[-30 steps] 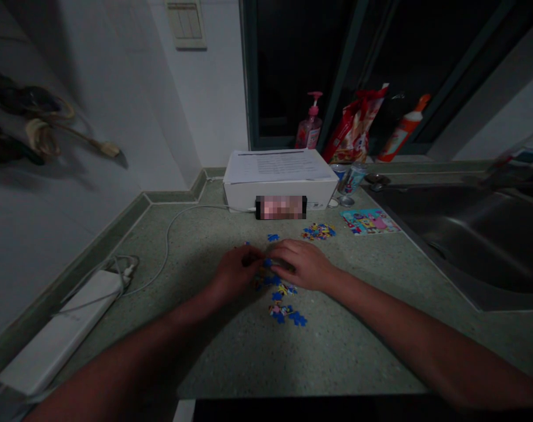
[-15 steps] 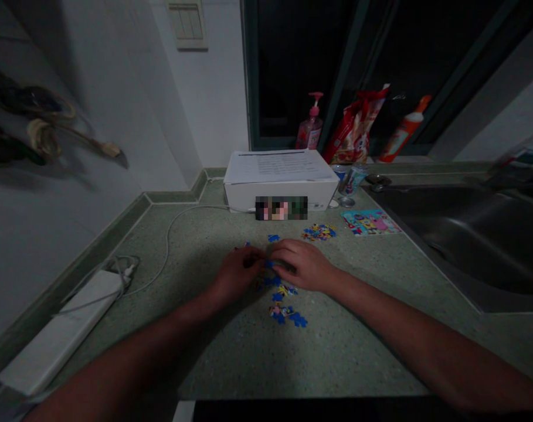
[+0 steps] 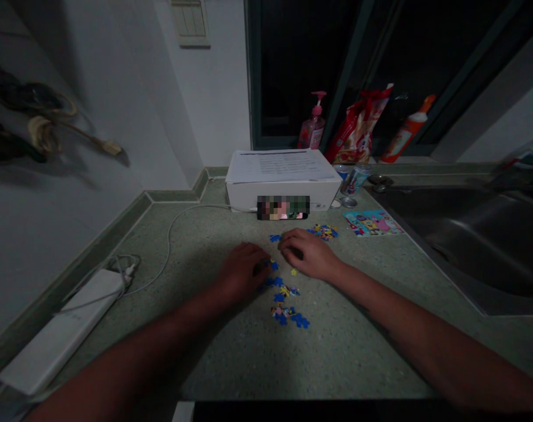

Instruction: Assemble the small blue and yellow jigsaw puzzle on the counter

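Observation:
My left hand (image 3: pixel 246 268) rests on the counter, its thumb and fingers closed on a small blue puzzle piece (image 3: pixel 273 265). My right hand (image 3: pixel 312 252) is apart from it, to the right, with curled fingers and thumb tips drawn together; whatever they may hold is hidden. A loose blue piece (image 3: pixel 275 238) lies just left of the right fingertips. Below that hand sits a small yellow piece (image 3: pixel 294 272). Nearer me, several blue and multicoloured puzzle pieces (image 3: pixel 299 320) form an irregular group. A heap of mixed pieces (image 3: pixel 324 232) lies behind the right hand.
A white box (image 3: pixel 284 190) stands at the back with a phone (image 3: pixel 284 208) leaning on it. A colourful picture card (image 3: pixel 374 223) lies beside the sink (image 3: pixel 481 246). On the left are a white power strip (image 3: pixel 68 328) and its cable. Drink cans (image 3: pixel 356 179) stand near the box.
My right hand has moved away from the left, slightly back and to the right, uncovering the yellow piece. The left hand stays near the same spot with the blue piece.

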Tool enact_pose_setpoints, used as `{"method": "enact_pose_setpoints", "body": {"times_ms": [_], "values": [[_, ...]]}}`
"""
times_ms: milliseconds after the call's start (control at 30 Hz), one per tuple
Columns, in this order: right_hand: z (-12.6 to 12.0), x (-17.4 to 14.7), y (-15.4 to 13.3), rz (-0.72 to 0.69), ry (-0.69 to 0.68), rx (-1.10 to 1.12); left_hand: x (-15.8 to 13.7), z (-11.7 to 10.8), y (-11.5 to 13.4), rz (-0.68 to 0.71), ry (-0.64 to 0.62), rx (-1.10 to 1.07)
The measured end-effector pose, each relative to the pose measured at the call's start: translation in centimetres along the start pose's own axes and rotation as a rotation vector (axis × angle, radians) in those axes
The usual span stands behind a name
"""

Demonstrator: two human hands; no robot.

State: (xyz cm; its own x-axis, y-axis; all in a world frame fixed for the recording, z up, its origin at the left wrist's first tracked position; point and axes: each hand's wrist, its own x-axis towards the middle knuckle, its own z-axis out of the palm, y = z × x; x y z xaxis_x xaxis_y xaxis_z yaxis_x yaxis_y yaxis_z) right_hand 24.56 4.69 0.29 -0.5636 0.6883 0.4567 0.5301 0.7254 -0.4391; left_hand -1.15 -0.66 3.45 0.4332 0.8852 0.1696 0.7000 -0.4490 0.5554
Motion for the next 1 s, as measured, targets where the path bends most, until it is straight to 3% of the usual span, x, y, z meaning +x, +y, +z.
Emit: {"method": "enact_pose_setpoints", "body": {"times_ms": [333,667,800,1000], "values": [[0.4,0.0,-1.4,-0.043,-0.105,-0.04,-0.1,0.1,0.6,0.069,-0.074,0.113],[-0.1,-0.4,-3.4,-0.086,-0.171,0.022,-0.1,-0.9,0.7,0.007,-0.086,0.097],[0.3,-0.8,-4.8,-0.07,-0.248,-0.014,0.0,-0.6,0.3,0.068,-0.088,0.196],[0.8,-0.9,-5.9,-0.013,-0.256,-0.076,0.0,0.1,-0.3,0.098,-0.072,0.262]]}}
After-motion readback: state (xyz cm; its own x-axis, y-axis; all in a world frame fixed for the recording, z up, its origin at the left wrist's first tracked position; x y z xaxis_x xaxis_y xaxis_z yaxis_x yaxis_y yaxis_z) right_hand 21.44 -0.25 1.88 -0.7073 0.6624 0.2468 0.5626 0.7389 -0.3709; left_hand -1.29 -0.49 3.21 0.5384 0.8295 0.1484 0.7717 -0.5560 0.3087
